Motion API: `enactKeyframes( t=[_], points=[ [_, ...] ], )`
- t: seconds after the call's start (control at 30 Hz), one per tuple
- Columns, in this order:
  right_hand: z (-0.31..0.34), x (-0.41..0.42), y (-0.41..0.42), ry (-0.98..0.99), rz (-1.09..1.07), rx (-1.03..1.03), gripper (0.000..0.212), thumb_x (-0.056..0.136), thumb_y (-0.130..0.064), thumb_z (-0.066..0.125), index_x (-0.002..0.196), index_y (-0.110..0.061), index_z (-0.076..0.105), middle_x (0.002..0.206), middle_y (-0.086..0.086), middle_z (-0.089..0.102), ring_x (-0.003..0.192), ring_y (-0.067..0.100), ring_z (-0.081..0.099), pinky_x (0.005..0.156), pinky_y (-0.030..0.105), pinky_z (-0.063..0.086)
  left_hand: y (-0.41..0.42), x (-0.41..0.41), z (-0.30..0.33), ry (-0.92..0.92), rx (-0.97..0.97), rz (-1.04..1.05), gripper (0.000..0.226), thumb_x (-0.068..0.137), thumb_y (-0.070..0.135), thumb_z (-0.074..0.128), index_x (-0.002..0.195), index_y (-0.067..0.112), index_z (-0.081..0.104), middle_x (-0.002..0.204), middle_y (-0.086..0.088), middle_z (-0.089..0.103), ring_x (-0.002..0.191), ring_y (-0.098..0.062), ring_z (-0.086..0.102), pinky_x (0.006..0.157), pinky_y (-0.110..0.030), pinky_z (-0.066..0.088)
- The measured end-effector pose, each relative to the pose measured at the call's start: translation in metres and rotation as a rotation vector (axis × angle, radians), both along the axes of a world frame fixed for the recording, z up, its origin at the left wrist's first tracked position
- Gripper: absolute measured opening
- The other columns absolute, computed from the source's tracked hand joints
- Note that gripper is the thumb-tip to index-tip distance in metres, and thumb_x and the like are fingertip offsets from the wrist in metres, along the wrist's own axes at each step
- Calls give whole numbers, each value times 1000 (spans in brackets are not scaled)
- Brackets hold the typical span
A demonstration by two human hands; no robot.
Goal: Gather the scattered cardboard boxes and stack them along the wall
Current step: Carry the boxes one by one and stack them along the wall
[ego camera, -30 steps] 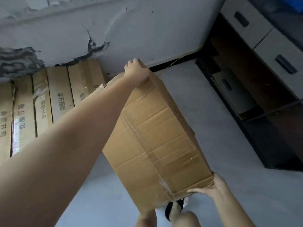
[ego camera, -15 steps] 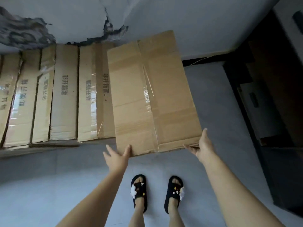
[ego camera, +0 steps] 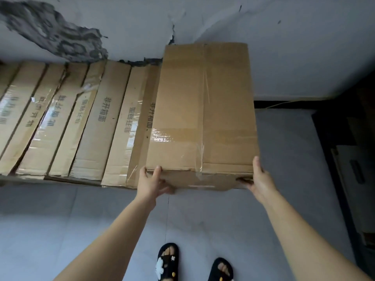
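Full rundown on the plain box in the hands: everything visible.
The box is plain brown corrugated cardboard, long and rectangular, its seams sealed with clear glossy tape. Its far end is at the cracked wall, at the right end of the row of printed boxes. The left hand and right hand grip its near corners.

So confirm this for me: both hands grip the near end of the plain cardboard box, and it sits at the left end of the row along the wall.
Not quite. The head view shows the cardboard box at the right end of the row of printed boxes, not the left. The rest holds: the left hand and right hand grip its near end, along the wall.
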State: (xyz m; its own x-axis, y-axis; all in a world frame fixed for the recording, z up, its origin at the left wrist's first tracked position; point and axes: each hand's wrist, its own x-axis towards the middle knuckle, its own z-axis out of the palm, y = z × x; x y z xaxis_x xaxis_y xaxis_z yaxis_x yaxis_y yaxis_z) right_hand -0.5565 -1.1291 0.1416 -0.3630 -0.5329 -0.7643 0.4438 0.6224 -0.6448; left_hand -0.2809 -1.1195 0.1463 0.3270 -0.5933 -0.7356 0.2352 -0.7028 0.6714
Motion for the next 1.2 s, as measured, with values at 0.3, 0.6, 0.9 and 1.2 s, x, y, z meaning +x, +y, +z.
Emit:
enactKeyframes(
  t=[0.3,0.6,0.9,1.2],
  points=[
    [-16,-18,-68,85,73,-12,59,93,-52,45,134,-10,42,123,9,47,111,29,50,84,50,54,-59,-22,-30,-57,-131,25,56,97,33,48,144,26,21,143,-6,35,120,-27,50,73,-42,54],
    [17,-6,-27,347,243,-18,76,90,-52,51,150,-21,16,154,4,29,134,30,39,93,49,49,-39,-23,24,-145,-117,-121,64,94,31,53,148,25,18,139,-4,41,123,-24,48,96,-46,48],
    [209,3,106,453,792,-492,65,85,-50,52,141,-41,21,145,-12,34,131,-1,36,109,27,34,83,-17,215,-231,-461,-618,37,88,35,56,123,40,47,115,3,64,111,-11,60,100,-41,46],
    [301,3,279,459,897,-557,71,74,-75,50,137,-62,20,140,-37,34,131,-12,32,104,13,32,235,0,323,-269,-685,-739,43,76,56,59,117,58,50,107,16,66,106,-6,62,90,-18,49]
  ],
)
